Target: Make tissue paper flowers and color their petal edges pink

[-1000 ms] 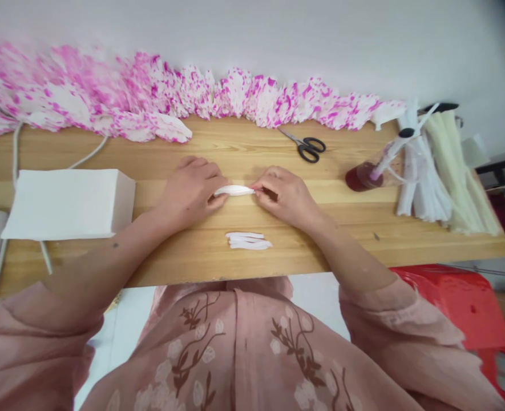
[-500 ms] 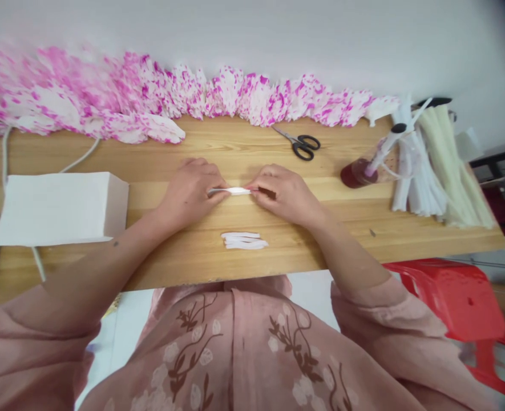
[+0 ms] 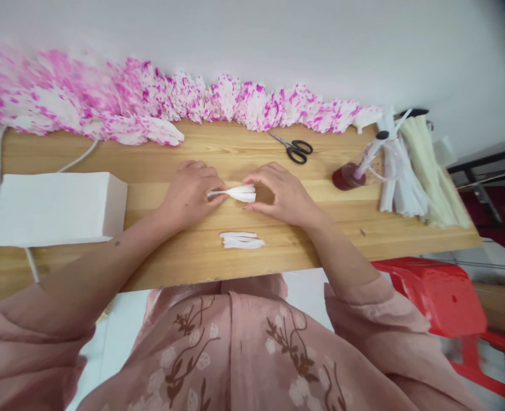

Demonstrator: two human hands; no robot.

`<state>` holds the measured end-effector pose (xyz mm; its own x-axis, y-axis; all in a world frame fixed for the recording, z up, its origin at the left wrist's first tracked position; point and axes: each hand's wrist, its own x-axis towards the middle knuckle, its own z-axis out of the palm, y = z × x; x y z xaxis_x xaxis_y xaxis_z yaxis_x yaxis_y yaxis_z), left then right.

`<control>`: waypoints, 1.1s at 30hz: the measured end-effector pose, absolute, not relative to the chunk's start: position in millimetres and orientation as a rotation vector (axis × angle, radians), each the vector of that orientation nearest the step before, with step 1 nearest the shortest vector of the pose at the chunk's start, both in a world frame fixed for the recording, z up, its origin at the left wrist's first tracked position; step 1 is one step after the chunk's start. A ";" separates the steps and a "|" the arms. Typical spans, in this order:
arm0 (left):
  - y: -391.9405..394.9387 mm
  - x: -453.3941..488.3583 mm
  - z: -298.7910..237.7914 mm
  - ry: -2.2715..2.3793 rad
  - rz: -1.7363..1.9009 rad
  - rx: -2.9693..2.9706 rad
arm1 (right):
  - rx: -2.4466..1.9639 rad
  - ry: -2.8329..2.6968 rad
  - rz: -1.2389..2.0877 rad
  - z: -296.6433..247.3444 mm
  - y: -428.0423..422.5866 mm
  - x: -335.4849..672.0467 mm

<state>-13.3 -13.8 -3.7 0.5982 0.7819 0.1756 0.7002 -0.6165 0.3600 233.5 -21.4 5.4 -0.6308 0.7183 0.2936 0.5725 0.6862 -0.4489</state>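
My left hand [image 3: 196, 189] pinches the middle of a small piece of pleated white tissue-like paper [image 3: 242, 193] between thumb and fingers. The paper fans out to the right of the pinch, and a narrow end shows to the left. At its fanned end my right hand [image 3: 280, 193] is open, thumb and forefinger apart on either side; whether a fingertip brushes the paper I cannot tell. Several thin white folded strips [image 3: 241, 240] lie on the wooden table just in front of both hands.
A row of pink-spotted white crumpled material [image 3: 243, 103] lines the wall. Black-handled scissors [image 3: 298, 152], a container of dark red liquid [image 3: 347, 176] and white and cream bundles [image 3: 432, 177] lie to the right. A white paper stack [image 3: 49, 208] is left; a red stool [image 3: 444, 297] stands below.
My right hand has let go of the paper's right end and its fingers have spread. That end has fanned out. My left hand keeps its pinch. The view has shifted slightly.
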 end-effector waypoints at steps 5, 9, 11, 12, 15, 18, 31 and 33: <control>-14.0 -14.0 -5.2 1.210 0.487 2.605 | -1.050 -2.469 0.446 1.2 -19.4 232.3; -14.5 -14.3 -7.3 1.223 0.544 2.604 | -1.076 -2.451 0.453 -2.3 -16.3 234.2; -14.0 -14.4 -7.0 1.243 0.558 2.589 | -1.119 -2.410 0.495 -4.2 -15.5 234.2; -13.4 -14.4 -6.5 1.251 0.555 2.574 | -1.137 -2.377 0.527 -5.3 -15.2 234.0; -10.0 -14.6 -4.7 1.245 0.529 2.504 | -1.109 -2.330 0.600 -8.4 -13.2 233.4; -6.9 -14.5 -4.2 1.222 0.518 2.464 | -1.040 -2.382 0.577 -10.6 -10.0 233.9; -8.5 -13.9 -7.0 1.243 0.559 2.521 | -1.002 -2.547 0.461 4.7 -11.2 211.6; -8.8 -14.0 -9.0 1.229 0.563 2.529 | -1.000 -2.584 0.466 3.9 -5.1 207.1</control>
<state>-14.0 -8.8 -9.0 0.5639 0.7950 0.2237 0.6887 -0.6022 0.4038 207.1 -5.1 3.9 -0.6992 0.6906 0.1850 0.5826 0.7003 -0.4125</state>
